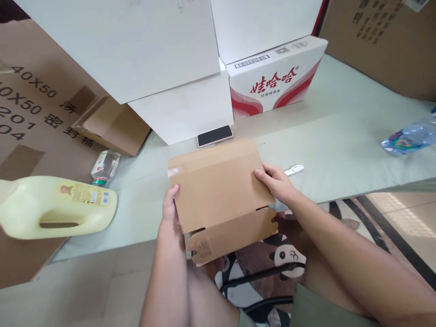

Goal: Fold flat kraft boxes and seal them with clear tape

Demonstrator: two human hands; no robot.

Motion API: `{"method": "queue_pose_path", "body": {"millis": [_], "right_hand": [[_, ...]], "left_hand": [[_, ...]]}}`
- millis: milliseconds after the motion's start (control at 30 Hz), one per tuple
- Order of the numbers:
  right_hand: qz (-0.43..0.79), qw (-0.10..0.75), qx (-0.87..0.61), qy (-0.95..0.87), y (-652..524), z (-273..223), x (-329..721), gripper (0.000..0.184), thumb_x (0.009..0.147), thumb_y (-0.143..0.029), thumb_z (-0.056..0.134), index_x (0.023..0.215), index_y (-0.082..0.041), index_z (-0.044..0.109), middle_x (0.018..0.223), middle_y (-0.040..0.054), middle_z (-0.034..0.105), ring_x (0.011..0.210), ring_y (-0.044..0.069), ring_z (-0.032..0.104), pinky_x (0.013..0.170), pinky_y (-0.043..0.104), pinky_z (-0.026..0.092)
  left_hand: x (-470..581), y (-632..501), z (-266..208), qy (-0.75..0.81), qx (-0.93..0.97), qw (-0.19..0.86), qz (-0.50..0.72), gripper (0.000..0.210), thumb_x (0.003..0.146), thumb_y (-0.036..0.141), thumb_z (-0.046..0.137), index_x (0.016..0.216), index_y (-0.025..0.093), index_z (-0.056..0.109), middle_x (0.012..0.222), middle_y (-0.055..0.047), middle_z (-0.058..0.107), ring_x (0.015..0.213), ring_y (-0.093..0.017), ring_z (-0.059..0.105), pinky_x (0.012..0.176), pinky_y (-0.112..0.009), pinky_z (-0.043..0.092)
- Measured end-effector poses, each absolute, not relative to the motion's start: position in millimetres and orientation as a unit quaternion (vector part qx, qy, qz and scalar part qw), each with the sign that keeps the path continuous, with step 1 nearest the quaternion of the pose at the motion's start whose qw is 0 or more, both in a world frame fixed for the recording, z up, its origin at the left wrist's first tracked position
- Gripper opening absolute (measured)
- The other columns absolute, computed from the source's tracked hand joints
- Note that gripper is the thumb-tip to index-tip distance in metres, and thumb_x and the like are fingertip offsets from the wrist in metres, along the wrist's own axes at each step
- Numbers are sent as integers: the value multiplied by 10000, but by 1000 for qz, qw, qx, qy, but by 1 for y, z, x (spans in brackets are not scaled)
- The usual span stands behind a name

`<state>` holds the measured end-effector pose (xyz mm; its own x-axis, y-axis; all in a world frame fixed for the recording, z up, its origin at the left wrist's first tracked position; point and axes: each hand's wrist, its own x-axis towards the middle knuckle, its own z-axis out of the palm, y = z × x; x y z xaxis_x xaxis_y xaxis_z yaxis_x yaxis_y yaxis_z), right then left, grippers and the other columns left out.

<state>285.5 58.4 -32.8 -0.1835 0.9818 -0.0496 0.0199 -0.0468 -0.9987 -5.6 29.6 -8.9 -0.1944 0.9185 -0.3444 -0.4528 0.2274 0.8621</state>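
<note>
A brown cardboard box (223,186) is held between my two hands at the front edge of the table. Its lower flap, with notched corners and a small printed stamp, hangs past the edge over my lap. My left hand (170,204) grips its left side, thumb on the front face. On the right side, my right hand (275,181) clasps it with the thumb on top and the fingers behind. Just beyond the box lies a phone (215,136), dark screen up. A white box cutter (294,170) rests beside my right hand.
White cartons (184,111) and a red-and-white water carton (275,81) stand at the back. To the left are a yellow jug (86,200), a small clear bottle (105,167) and large brown cartons (41,109). A plastic water bottle (410,135) lies at the right.
</note>
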Motion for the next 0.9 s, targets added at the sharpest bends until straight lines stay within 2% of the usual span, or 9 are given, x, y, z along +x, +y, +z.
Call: {"method": "queue_pose_path", "body": {"millis": [133, 267, 533, 900], "right_hand": [[545, 432, -480, -535, 58, -33, 286, 409, 815, -594, 600, 848, -188, 636, 885, 64, 707, 803, 231, 643, 690, 336, 496], [551, 431, -478, -530, 58, -32, 286, 407, 807, -594, 602, 842, -189, 624, 881, 60, 697, 783, 217, 622, 673, 318, 470], [546, 433, -480, -532, 57, -32, 287, 385, 813, -577, 598, 818, -192, 602, 848, 52, 680, 766, 211, 605, 662, 316, 453], [545, 443, -480, -525, 57, -35, 287, 402, 808, -590, 594, 773, -190, 579, 816, 45, 646, 761, 200, 577, 677, 315, 435]], "left_hand": [[-2, 27, -2, 512, 153, 640, 552, 476, 709, 563, 686, 987, 179, 717, 833, -98, 771, 836, -332, 743, 793, -461, 612], [1, 26, 2, 512, 132, 642, 556, 482, 732, 544, 664, 1035, 172, 705, 857, -91, 772, 844, -320, 742, 812, -448, 601], [3, 28, 1, 506, 132, 645, 557, 465, 730, 542, 674, 1008, 170, 711, 831, -97, 760, 908, -340, 734, 827, -447, 590], [3, 25, 1, 503, 134, 634, 572, 484, 726, 556, 671, 1019, 172, 708, 866, -106, 757, 899, -333, 729, 768, -411, 574]]}}
